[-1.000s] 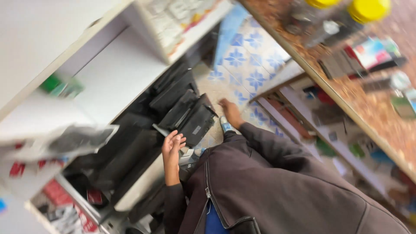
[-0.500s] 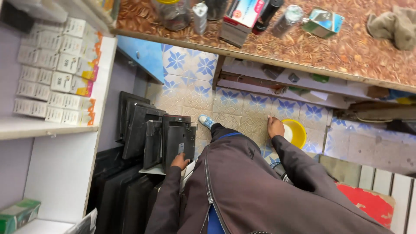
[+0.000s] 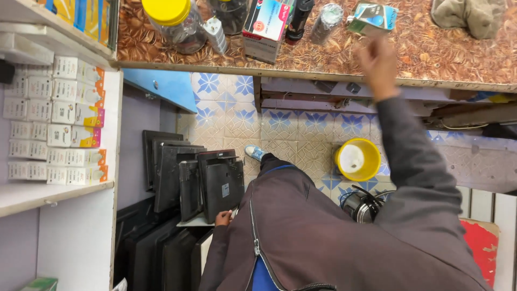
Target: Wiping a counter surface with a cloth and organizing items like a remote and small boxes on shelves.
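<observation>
Now seen from above: left hand (image 3: 222, 217) low, fingers curled at the near edge of the dark flat panels (image 3: 222, 182), touching the pale board under them; real grasp cannot be told. Panels upright in a row, long axis running far, directly beyond this hand. Right hand (image 3: 378, 62) raised, blurred, over the counter (image 3: 441, 54), near a small box (image 3: 372, 17); open or closed unclear.

A yellow-lidded jar (image 3: 173, 20) stands at the counter's (image 3: 441, 59) left end. A cloth (image 3: 467, 15) lies near its right end. A yellow bucket (image 3: 357, 159) sits on the floor.
</observation>
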